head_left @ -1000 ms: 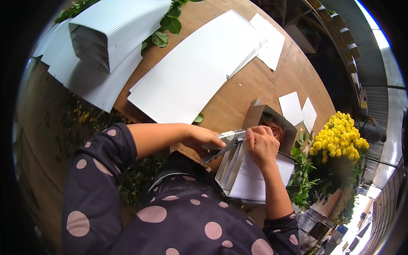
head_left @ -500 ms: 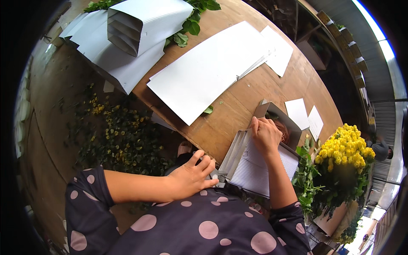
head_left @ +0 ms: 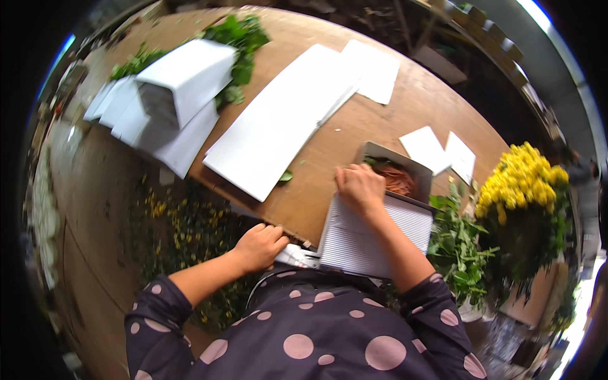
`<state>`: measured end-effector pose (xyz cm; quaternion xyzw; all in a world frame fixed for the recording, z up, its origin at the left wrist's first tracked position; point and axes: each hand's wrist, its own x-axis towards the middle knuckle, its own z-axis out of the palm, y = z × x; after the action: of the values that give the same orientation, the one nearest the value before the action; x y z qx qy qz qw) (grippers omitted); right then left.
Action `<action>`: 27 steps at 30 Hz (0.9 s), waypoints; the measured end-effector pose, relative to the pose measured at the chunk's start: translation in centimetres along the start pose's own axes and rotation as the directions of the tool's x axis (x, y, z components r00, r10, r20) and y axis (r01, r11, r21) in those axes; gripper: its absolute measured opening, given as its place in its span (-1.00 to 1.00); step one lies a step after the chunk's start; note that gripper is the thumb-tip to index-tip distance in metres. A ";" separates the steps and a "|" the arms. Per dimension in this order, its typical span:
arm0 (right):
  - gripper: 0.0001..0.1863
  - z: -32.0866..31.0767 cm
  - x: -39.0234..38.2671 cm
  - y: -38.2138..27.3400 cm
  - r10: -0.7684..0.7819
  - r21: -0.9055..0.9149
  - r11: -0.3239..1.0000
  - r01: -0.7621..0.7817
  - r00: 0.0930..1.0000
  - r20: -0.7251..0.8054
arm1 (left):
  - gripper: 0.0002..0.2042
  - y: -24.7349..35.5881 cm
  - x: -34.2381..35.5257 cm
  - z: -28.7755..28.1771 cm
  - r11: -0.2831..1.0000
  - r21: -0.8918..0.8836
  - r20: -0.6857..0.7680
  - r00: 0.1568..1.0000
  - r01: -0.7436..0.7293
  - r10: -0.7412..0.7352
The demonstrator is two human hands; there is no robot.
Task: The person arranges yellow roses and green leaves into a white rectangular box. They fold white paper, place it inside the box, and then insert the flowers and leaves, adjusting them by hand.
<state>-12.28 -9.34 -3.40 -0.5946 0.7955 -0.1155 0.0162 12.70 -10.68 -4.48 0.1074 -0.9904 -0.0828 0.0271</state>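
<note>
My right hand [head_left: 361, 190] has curled fingers closed at the upper left edge of ribbed white sheets [head_left: 399, 237], beside an open grey box [head_left: 423, 183] of tangled reddish-brown material [head_left: 396, 179] at the table's edge [head_left: 288, 221]. My left hand [head_left: 261, 247] is closed near that edge, just above a white and silvery object [head_left: 297, 256]; what its fingers grip is hidden. A stack of large white sheets [head_left: 272, 120] lies ahead, with smaller white cards [head_left: 423, 147] to the right.
Folded corrugated wraps [head_left: 187, 73] and leafy greens [head_left: 244, 35] sit at the back left. Yellow roses [head_left: 519, 180] and leafy stems [head_left: 459, 259] stand at the right. Fallen leaves and petals [head_left: 164, 215] cover floor at left. Another person [head_left: 586, 164] is partly visible far right.
The grey metal item that was in my left hand is no longer raised; that hand moved down-left, spread, then closed. My right hand shifted slightly left on the sheets. The view has turned.
</note>
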 end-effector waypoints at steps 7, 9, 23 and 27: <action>-0.85 -5.1 -6.6 3.5 0.078 0.676 0.725 0.130 0.960 -0.269 | -0.36 -1.0 -0.2 -6.8 0.991 -0.092 0.018 0.995 0.102 -0.101; -0.67 -5.7 -10.2 3.2 0.052 0.938 0.240 -0.248 0.969 0.243 | -0.27 0.8 2.2 -7.9 0.922 -0.308 -0.121 0.951 0.236 -0.284; -0.67 -13.9 -20.5 10.5 0.314 0.665 0.135 -0.735 0.668 0.675 | -0.77 7.6 24.6 -1.1 0.956 -0.295 0.018 1.000 0.006 -0.001; -0.66 -10.7 -20.7 11.5 0.149 0.608 0.113 -0.786 0.619 0.771 | -0.83 7.7 24.9 0.5 0.975 -0.212 -0.137 0.990 -0.066 0.038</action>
<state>-18.81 15.09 2.35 -0.1662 0.6807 -0.3665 0.6121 -13.22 -8.63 -2.82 0.0830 -0.9741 -0.1817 0.1060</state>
